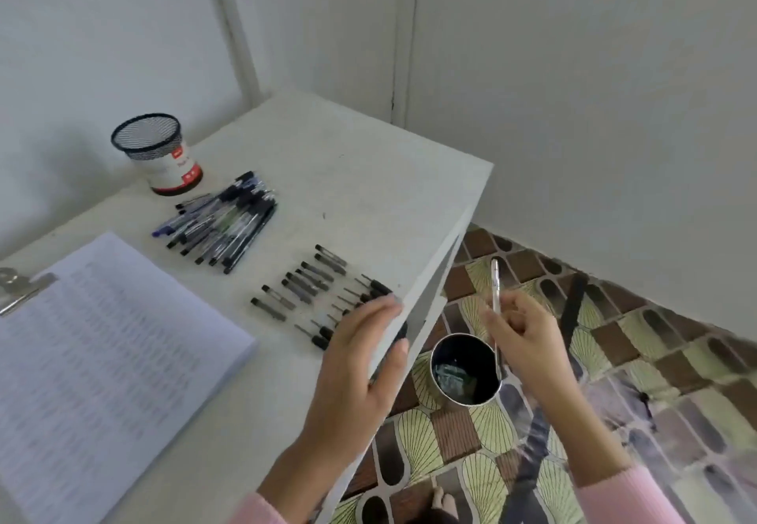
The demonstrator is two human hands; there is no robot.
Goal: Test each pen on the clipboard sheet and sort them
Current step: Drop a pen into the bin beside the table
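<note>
The right hand (pixel 522 339) is past the table (pixel 368 195) edge, above the floor. It pinches one pale pen (pixel 495 286) between thumb and fingertips, near the middle of the barrel.

Pen axis: close to vertical in this view, running 12 o'clock to 6 o'clock. The upper end stands clear above the fingers. The lower end hangs at the 3 o'clock side of the metal can (pixel 435 376), which stands on the patterned floor.

Governing relation: the can's mouth lies at about 8 o'clock from the right hand, close by and lower. The pen is already end-down, so it appears to need only a slight shift toward 9 o'clock before release into the can. The right hand is the nearer one and already has the pen.

The left hand (pixel 360 359) rests on the table edge with the fingers laid fairly straight over the row of caps (pixel 303 286). A dark shape sits between fingers and thumb; whether it is held cannot be told.

The pile of pens (pixel 221 220) lies at 10 o'clock from the left hand, well apart, and the clipboard sheet (pixel 102 339) lies at 9 o'clock.
</note>
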